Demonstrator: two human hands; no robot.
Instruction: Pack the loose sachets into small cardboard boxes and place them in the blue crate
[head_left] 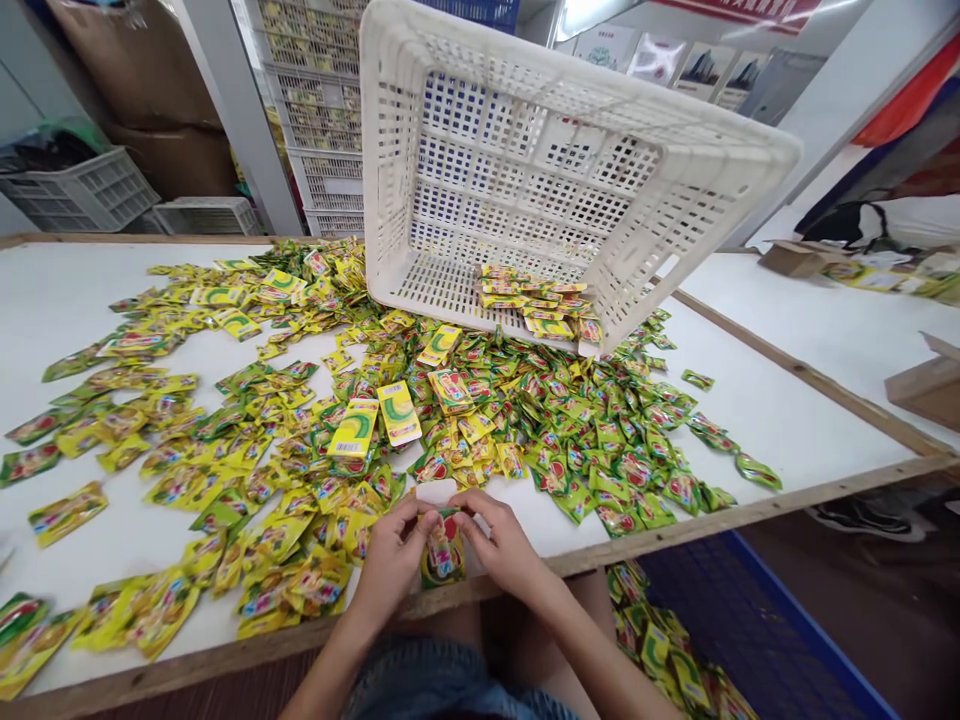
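Near the table's front edge, my left hand [397, 555] and my right hand [499, 545] pinch the two upper sides of one small printed packet [442, 552], green with red and yellow. A white flap [436, 492] shows just above it between my fingers. Beyond my hands lie small yellow boxes, among them a box with a green curve [400, 412] and a similar box [354, 428]. Heaps of green packets [622, 460] spread to the right, and yellow packets [285, 530] to the left.
A white plastic crate [525, 180] lies tipped toward me behind the heap, with a pile of boxes [536, 300] inside. Stacked crates [322, 120] stand behind the table [750, 400]. More packets [660, 640] lie below the table edge beside a blue crate [750, 620].
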